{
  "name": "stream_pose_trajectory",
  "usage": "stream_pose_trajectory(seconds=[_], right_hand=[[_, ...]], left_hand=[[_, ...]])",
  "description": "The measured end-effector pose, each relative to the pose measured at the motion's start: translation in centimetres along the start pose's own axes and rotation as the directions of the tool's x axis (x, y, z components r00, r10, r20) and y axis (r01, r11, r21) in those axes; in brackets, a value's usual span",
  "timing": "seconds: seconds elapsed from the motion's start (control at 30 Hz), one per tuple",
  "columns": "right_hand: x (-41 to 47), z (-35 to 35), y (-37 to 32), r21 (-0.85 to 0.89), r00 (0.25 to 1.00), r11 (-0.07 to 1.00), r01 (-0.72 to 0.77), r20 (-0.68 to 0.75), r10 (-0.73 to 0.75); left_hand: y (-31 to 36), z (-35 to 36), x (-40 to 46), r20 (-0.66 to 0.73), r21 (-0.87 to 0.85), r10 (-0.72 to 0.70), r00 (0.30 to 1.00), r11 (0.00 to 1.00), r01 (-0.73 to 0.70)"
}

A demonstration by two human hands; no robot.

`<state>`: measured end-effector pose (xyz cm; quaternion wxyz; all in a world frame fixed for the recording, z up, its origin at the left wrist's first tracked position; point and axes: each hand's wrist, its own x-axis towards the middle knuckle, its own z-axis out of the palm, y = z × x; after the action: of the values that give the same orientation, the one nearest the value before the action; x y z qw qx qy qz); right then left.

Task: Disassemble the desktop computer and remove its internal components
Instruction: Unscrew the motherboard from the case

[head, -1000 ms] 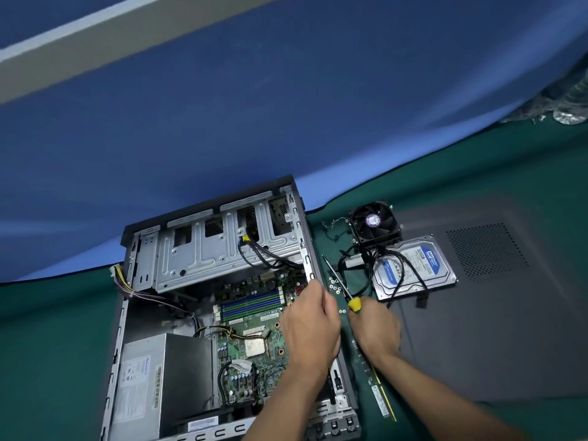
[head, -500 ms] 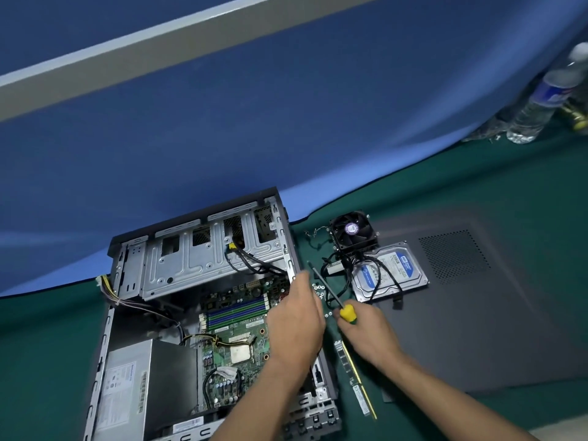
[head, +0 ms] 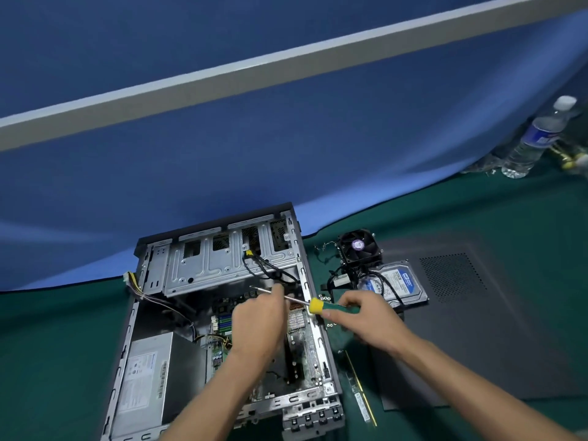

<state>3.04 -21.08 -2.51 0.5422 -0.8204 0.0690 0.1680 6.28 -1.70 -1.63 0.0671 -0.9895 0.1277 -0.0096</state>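
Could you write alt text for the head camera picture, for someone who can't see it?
A person's right hand holds a yellow-and-green screwdriver over an open computer case lying on a green table, while the left hand touches its metal shaft. A removed fan and hard drive lie beside the case.

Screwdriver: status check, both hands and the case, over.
Right hand grips screwdriver handle; left hand at its shaft. Shaft reaches into open case. Black cables near tip.
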Motion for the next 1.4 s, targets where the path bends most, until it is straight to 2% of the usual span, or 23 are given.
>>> stream_pose_trajectory(seconds=[0.07, 0.13, 0.23, 0.43, 0.5, 0.57, 0.67, 0.8, 0.87, 0.93, 1.1, 1.17, 1.3, 1.4], right_hand=[[0.1, 0.5, -1.3, 0.161, 0.999, 0.987, 0.016, -0.044, -0.009], [0.3, 1.2, -2.8, 0.219, 0.997, 0.975, 0.02, -0.075, -0.003], [0.6, 2.6, -5.1, 0.099, 0.995, 0.995, 0.018, -0.1, -0.008], [1.5, 5.3, -8.2, -0.154, 0.98, 0.988, -0.001, -0.196, -0.03], [1.8, 6.1, -9.0, -0.236, 0.979, 0.972, -0.006, -0.2, -0.043], [2.2, 7.0, -9.6, -0.289, 0.979, 0.957, -0.021, -0.198, -0.039], [2.4, 8.8, -10.3, -0.358, 0.972, 0.933, -0.035, -0.228, -0.05], [2.3, 11.1, -11.3, -0.459, 0.963, 0.887, -0.045, -0.257, -0.084], [2.4, 12.0, -11.7, -0.52, 0.965, 0.852, -0.055, -0.246, -0.088], [2.7, 12.6, -12.1, -0.55, 0.971, 0.834, -0.05, -0.221, -0.087], [3.7, 14.2, -12.6, -0.585, 0.981, 0.809, -0.054, -0.183, -0.066], [4.1, 14.8, -12.5, -0.603, 0.985, 0.796, -0.047, -0.158, -0.062], [5.2, 16.4, -12.3, -0.621, 0.993, 0.783, -0.012, -0.097, -0.061], [6.0, 17.5, -12.2, -0.632, 0.996, 0.775, 0.013, -0.058, -0.064]], left_hand=[[-1.7, 0.1, -0.6, 0.005, -0.067, -0.051, 0.999, 0.996, 0.051], [-3.4, 0.4, -1.2, 0.019, -0.106, -0.065, 0.998, 0.992, 0.067], [-5.8, 0.9, -1.3, 0.056, -0.136, -0.034, 0.998, 0.99, 0.041], [-10.8, 1.8, -0.9, 0.081, -0.319, 0.051, 0.995, 0.947, -0.023], [-13.1, 2.4, -0.7, 0.095, -0.35, 0.023, 0.995, 0.937, 0.012], [-15.2, 3.4, -0.7, 0.191, -0.356, -0.006, 0.982, 0.932, 0.075], [-17.4, 4.8, -0.7, 0.463, -0.387, 0.021, 0.886, 0.904, 0.181], [-19.0, 5.6, 0.6, 0.683, -0.459, 0.095, 0.724, 0.827, 0.324], [-19.3, 5.9, 1.3, 0.746, -0.501, 0.15, 0.649, 0.769, 0.397], [-19.4, 6.0, 1.9, 0.779, -0.498, 0.191, 0.598, 0.768, 0.404], [-19.7, 6.8, 2.9, 0.809, -0.496, 0.259, 0.528, 0.784, 0.374], [-19.7, 7.3, 3.0, 0.813, -0.49, 0.263, 0.52, 0.79, 0.367], [-20.4, 8.9, 3.4, 0.778, -0.485, 0.217, 0.59, 0.805, 0.343], [-20.8, 10.1, 3.8, 0.789, -0.447, 0.147, 0.596, 0.803, 0.393]])
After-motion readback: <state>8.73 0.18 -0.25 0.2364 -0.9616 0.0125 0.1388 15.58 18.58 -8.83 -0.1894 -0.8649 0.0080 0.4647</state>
